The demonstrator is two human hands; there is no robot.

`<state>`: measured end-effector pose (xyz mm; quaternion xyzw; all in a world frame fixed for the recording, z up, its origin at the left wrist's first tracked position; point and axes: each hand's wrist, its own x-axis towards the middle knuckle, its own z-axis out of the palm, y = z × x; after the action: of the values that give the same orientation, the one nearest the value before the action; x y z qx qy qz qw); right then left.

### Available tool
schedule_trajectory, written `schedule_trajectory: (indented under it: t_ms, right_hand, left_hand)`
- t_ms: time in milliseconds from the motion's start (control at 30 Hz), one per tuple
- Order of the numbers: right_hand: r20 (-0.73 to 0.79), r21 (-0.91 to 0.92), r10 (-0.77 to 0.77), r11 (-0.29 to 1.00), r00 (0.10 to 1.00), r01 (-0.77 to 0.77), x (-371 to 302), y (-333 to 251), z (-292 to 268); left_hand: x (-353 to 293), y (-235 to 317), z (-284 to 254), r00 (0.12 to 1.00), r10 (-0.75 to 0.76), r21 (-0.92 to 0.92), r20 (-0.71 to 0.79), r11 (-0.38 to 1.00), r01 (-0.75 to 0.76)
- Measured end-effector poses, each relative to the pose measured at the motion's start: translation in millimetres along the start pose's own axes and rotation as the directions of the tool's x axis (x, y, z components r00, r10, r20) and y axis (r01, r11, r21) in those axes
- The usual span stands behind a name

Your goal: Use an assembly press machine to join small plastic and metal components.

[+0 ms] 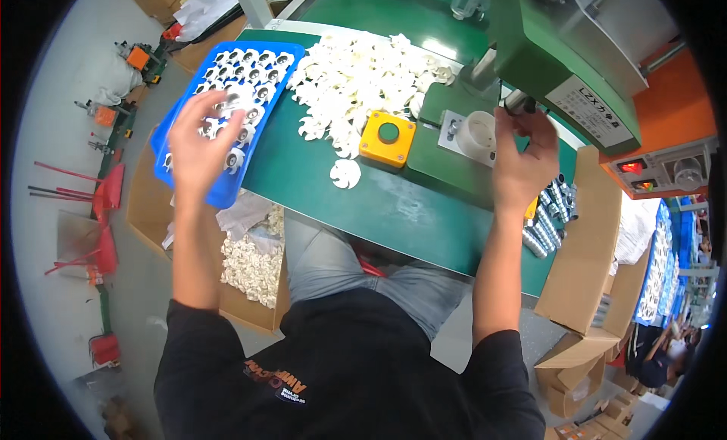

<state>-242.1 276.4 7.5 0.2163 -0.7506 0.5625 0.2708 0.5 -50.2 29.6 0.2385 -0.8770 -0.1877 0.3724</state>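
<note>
Raised over the blue tray [221,191], my left hand [198,141] is open, thumb and fingers apart. White pronged parts with dark round centres [250,55] sit in rows in that tray; a pale blur near my fingertips is unclear. My right hand [524,156] is lifted beneath the green press head [534,39], fingers curled around a short metal cylinder [516,101] with a dark end. Part of its grip is hidden. Just left of that hand stands a round white fixture [477,134] on the press base. Below it lie several metal cylinders [547,228].
A heap of white curved plastic parts [356,76] covers the back of the green table [333,205], one part lying apart near the yellow button box [387,139]. Cardboard boxes [575,251] flank the table; the left one holds small pale pieces [251,272].
</note>
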Motion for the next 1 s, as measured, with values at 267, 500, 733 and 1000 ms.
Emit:
schedule_trajectory:
  t_ms: [267, 500, 733, 1000]
  right_hand:
    - [0.274, 0.599, 0.382, 0.65, 0.882, -0.468, -5.3, -34.2, -19.6]
    - [0.663, 0.747, 0.182, -0.089, 0.726, -0.659, -4.1, -25.5, -53.3]
    - [0.553, 0.768, 0.287, 0.187, 0.782, -0.612, -17.0, -8.2, -79.9]
    - [0.525, 0.741, 0.361, 0.251, 0.771, -0.622, -32.7, -4.9, -83.8]
  left_hand:
    - [-43.9, -70.3, -81.0, 0.974, -0.208, 0.234, -0.093, 0.946, 0.225]
    - [-74.5, -103.0, -93.1, 0.966, -0.246, 0.29, -0.081, 0.921, 0.259]
    - [-65.9, -92.5, -69.6, 0.968, -0.216, 0.341, 0.131, 0.926, 0.16]
    - [-67.8, -107.6, -78.0, 0.945, -0.325, 0.525, 0.047, 0.813, 0.254]
